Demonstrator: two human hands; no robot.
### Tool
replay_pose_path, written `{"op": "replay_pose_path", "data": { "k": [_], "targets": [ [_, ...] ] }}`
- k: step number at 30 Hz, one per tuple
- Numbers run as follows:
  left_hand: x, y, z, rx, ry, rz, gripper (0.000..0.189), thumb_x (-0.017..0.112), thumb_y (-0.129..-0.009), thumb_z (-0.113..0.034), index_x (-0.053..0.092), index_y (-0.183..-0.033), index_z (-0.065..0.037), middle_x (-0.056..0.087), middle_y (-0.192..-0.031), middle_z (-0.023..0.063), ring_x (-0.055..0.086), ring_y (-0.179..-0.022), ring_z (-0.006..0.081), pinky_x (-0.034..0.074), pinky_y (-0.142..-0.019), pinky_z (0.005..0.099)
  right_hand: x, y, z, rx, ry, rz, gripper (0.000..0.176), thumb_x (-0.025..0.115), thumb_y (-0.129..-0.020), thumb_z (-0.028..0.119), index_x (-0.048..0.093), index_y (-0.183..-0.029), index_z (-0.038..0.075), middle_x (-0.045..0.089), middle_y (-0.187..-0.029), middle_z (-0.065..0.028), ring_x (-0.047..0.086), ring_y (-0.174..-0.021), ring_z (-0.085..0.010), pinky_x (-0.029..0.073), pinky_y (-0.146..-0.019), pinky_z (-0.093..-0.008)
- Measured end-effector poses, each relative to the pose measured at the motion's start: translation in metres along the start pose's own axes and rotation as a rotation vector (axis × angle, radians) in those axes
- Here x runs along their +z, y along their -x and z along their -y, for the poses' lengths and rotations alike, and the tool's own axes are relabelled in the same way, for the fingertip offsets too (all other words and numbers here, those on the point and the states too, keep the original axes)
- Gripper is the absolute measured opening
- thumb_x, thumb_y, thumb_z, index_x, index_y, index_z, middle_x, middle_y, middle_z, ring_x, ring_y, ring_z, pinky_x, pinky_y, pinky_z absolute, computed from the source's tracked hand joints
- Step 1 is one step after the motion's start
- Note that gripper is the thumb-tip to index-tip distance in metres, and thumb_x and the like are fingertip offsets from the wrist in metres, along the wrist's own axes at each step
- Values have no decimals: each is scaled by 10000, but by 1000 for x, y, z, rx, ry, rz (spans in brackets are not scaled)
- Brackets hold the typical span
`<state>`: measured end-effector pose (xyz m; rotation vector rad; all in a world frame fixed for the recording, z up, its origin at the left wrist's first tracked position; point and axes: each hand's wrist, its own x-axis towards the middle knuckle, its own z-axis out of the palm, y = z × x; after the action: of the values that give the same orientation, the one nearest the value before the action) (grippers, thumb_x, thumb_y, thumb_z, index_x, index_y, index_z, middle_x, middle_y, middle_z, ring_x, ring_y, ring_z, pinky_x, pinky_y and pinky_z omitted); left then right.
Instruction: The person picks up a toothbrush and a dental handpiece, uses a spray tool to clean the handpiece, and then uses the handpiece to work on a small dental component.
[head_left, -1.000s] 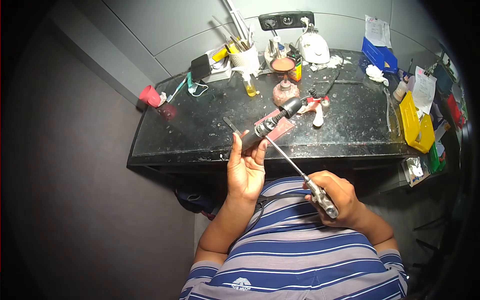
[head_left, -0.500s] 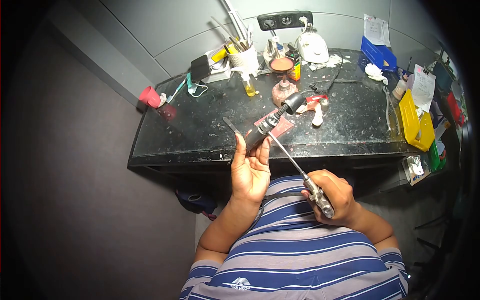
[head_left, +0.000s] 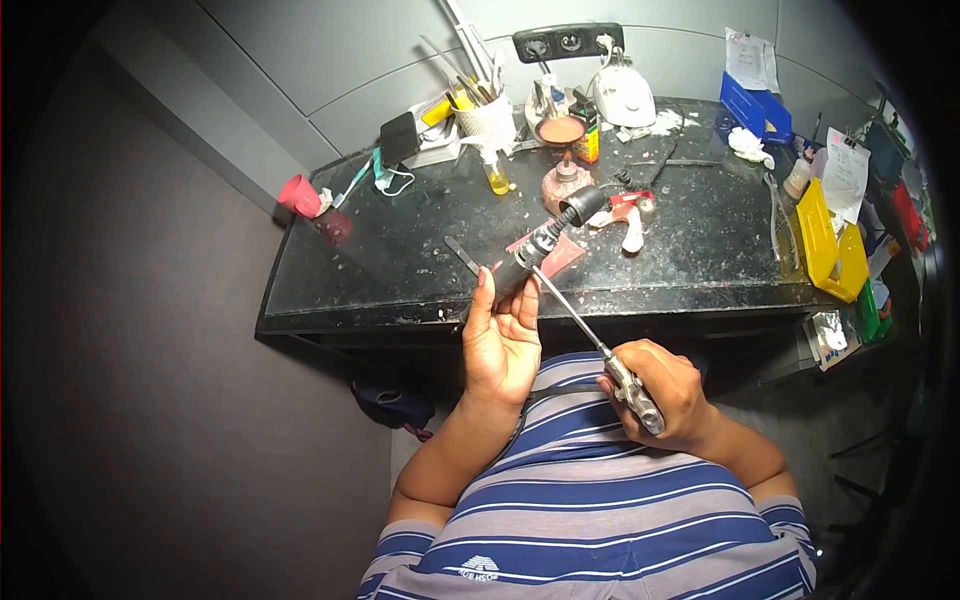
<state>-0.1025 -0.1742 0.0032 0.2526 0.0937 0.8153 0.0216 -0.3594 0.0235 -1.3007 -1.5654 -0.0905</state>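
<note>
My left hand [head_left: 500,345] is wrapped round a black cylindrical handpiece [head_left: 512,275], holding it tilted up over the desk's front edge. Its upper end shows bare metal parts, a dark coil spring and a flared black cap [head_left: 582,206]. In my right hand [head_left: 660,390] is a metal air blow gun [head_left: 630,388], the fist closed round its body. The gun's long thin nozzle [head_left: 570,310] slants up to the left, its tip right at the side of the handpiece. A thin black hose [head_left: 565,390] runs across my striped shirt between the two wrists.
The black desk [head_left: 370,270] carries a spirit burner [head_left: 567,190], a red-and-white moulded piece [head_left: 630,228], a pink sheet [head_left: 560,262] and a bottle of yellow liquid [head_left: 497,175]. A pink cup [head_left: 298,194] sits far left; yellow [head_left: 825,250] and blue bins [head_left: 755,108] stand right.
Almost nothing differs. The nozzle tip and my right hand have shifted very slightly left, with the nozzle still against the handpiece.
</note>
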Motion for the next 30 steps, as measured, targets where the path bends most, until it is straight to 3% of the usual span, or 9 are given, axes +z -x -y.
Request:
{"op": "replay_pose_path", "data": {
  "k": [22,30],
  "targets": [
    [5,3,2,10,-12,-35,245,673,-1037,-159,659,-1158,54,745,-1175,171,738,-1110,252,638,-1000,349,0,0,2,-14,-15,0,123,724,-759,-49,638,-834,-3,614,-707,-133,617,-564,-293,492,-518,-367],
    [-1,3,1,-23,-155,-30,229,695,-1025,-285,745,-1099,-73,772,-1162,116,726,-1115,220,530,-1075,423,3,3,-1,-10,-10,-18,117,706,-743,-40,639,-832,-2,613,-707,-130,616,-562,-289,491,-517,-365]
  ]
}}
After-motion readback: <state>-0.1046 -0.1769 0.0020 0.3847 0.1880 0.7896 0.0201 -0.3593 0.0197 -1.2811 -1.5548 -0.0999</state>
